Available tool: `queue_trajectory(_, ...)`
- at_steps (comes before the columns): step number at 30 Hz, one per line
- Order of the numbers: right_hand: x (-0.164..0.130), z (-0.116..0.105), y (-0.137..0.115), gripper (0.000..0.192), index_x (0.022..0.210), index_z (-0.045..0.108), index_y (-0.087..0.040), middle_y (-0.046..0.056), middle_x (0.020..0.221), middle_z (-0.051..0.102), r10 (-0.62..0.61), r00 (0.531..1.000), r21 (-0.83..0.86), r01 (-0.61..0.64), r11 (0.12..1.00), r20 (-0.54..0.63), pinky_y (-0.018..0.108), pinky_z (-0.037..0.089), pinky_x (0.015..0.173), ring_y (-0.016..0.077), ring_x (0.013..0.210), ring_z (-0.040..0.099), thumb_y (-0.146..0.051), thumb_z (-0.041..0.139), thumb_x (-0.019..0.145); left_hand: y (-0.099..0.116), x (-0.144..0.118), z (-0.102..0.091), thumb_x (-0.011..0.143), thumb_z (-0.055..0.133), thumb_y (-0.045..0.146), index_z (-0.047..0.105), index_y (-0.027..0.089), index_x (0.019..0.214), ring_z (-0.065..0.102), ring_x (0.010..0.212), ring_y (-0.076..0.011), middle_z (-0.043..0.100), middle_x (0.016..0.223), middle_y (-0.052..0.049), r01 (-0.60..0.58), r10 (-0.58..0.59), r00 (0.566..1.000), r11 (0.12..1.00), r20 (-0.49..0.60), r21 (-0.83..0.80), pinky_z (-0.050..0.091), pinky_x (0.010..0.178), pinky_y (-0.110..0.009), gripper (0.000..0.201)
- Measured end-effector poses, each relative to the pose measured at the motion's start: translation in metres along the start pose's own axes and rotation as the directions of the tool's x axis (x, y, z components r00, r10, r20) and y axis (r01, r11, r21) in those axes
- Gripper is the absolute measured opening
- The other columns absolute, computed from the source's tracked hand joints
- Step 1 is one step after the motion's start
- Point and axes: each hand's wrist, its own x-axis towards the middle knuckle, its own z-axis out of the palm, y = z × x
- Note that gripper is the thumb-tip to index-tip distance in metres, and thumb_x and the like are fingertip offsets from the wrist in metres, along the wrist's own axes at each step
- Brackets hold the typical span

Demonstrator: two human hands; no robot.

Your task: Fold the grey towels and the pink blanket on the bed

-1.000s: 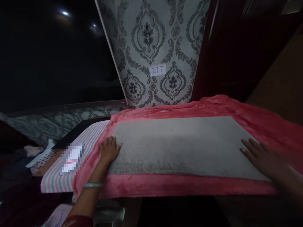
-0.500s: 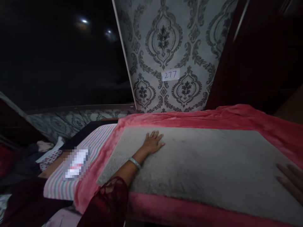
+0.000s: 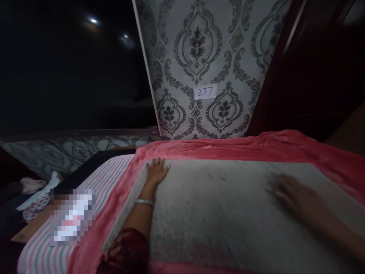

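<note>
A large flat grey piece (image 3: 208,205), cloth-like with dark smudgy marks, lies over a pink plush blanket (image 3: 228,147). My left hand (image 3: 156,171) rests palm down near its far left corner, fingers spread and holding nothing. A pale bracelet (image 3: 144,201) circles that wrist, below a dark red lace sleeve (image 3: 128,247). Over the right part of the grey piece is my right hand (image 3: 291,194), smeared by motion. Its fingers look stretched out, with nothing visible in them. I cannot tell whether it touches the surface.
A striped cloth (image 3: 105,182) sticks out at the left under the blanket, with a pixelated white item (image 3: 74,219) on it. Clothes (image 3: 34,207) lie further left. Behind stand a patterned wall (image 3: 196,57) with a paper (image 3: 205,91) marked 277, and a dark screen (image 3: 71,76).
My left hand has slid left toward the grey piece's far left corner. My right hand has come in from the right edge toward the middle. The view has shifted slightly.
</note>
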Motion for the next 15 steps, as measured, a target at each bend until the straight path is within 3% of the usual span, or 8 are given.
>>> queue_trajectory(2, 0.034, -0.004, -0.079, 0.065, 0.140, 0.054, -0.020, 0.015, 0.151, 0.043, -0.193, 0.974, 0.090, 0.183, 0.979, 0.117, 0.053, 0.035, 0.112, 0.0324, 0.142, 0.035, -0.054, 0.028, 0.090, 0.000, 0.002, 0.000, 0.097, 0.024, 0.054, 0.032, 0.021, 0.154, 0.021, 0.150, -0.0342, 0.028, 0.162, -0.013, -0.003, 0.003, 1.000, 1.000, -0.006, 0.001, 0.017, 0.117, -0.065, 0.067)
queue_trajectory(5, 0.071, -0.005, -0.193, 0.065, 0.153, 0.037, -0.022, 0.013, 0.160, 0.026, -0.452, 0.872, 0.240, 0.405, 0.882, 0.189, 0.056, 0.027, 0.115, 0.0302, 0.148, 0.024, -0.048, 0.038, 0.094, -0.001, 0.006, -0.001, 0.097, 0.023, 0.055, 0.032, 0.023, 0.154, 0.020, 0.150, -0.0338, 0.027, 0.162, -0.011, 0.013, -0.013, 1.000, 1.000, 0.002, 0.016, 0.018, 0.116, -0.064, 0.066)
queue_trajectory(7, 0.084, 0.001, -0.244, 0.064, 0.156, 0.031, -0.026, 0.008, 0.161, 0.018, -0.541, 0.818, 0.294, 0.478, 0.828, 0.193, 0.053, 0.022, 0.117, 0.0275, 0.149, 0.021, -0.052, 0.036, 0.097, -0.001, 0.008, -0.002, 0.097, 0.023, 0.055, 0.032, 0.023, 0.155, 0.019, 0.151, -0.0333, 0.025, 0.163, -0.011, 0.020, -0.020, 1.000, 0.999, 0.007, 0.029, 0.019, 0.116, -0.063, 0.066)
queue_trajectory(8, 0.088, 0.005, -0.259, 0.062, 0.156, 0.028, -0.032, 0.000, 0.161, 0.016, -0.547, 0.815, 0.294, 0.484, 0.824, 0.190, 0.050, 0.021, 0.118, 0.0248, 0.149, 0.020, -0.056, 0.024, 0.099, -0.001, 0.009, -0.002, 0.097, 0.023, 0.054, 0.032, 0.023, 0.155, 0.018, 0.151, -0.0332, 0.025, 0.163, -0.011, 0.019, -0.020, 1.000, 0.999, 0.011, 0.032, 0.019, 0.116, -0.063, 0.066)
queue_trajectory(9, 0.092, 0.010, -0.265, 0.061, 0.155, 0.027, -0.036, -0.007, 0.160, 0.015, -0.539, 0.825, 0.282, 0.483, 0.829, 0.170, 0.047, 0.018, 0.119, 0.0220, 0.148, 0.019, -0.059, 0.013, 0.100, 0.000, 0.010, -0.003, 0.097, 0.022, 0.054, 0.032, 0.023, 0.155, 0.018, 0.151, -0.0331, 0.025, 0.163, -0.011, 0.018, -0.018, 1.000, 0.999, 0.014, 0.031, 0.019, 0.116, -0.063, 0.066)
queue_trajectory(11, 0.100, 0.018, -0.255, 0.065, 0.154, 0.029, -0.038, -0.011, 0.159, 0.017, -0.500, 0.853, 0.251, 0.456, 0.854, 0.151, 0.043, 0.016, 0.119, 0.0193, 0.148, 0.020, -0.061, 0.003, 0.099, 0.000, 0.011, -0.003, 0.097, 0.021, 0.054, 0.031, 0.022, 0.155, 0.018, 0.151, -0.0332, 0.024, 0.163, -0.011, 0.016, -0.017, 1.000, 0.999, 0.021, 0.028, 0.018, 0.116, -0.064, 0.067)
queue_trajectory(13, 0.108, 0.024, -0.218, 0.065, 0.154, 0.033, -0.030, -0.002, 0.160, 0.022, -0.432, 0.884, 0.213, 0.394, 0.894, 0.177, 0.046, 0.018, 0.119, 0.0218, 0.148, 0.022, -0.062, 0.014, 0.100, 0.001, 0.011, -0.004, 0.097, 0.020, 0.054, 0.030, 0.022, 0.155, 0.017, 0.151, -0.0330, 0.023, 0.163, -0.011, 0.018, -0.019, 0.999, 0.999, 0.028, 0.030, 0.018, 0.116, -0.064, 0.067)
queue_trajectory(15, 0.116, 0.025, -0.160, 0.065, 0.154, 0.035, -0.023, 0.008, 0.160, 0.025, -0.304, 0.923, 0.140, 0.277, 0.951, 0.235, 0.051, 0.022, 0.118, 0.0265, 0.148, 0.023, -0.058, 0.028, 0.099, 0.001, 0.012, -0.004, 0.097, 0.021, 0.053, 0.029, 0.022, 0.156, 0.017, 0.151, -0.0326, 0.023, 0.164, -0.010, 0.023, -0.024, 0.999, 0.999, 0.034, 0.036, 0.018, 0.117, -0.063, 0.067)
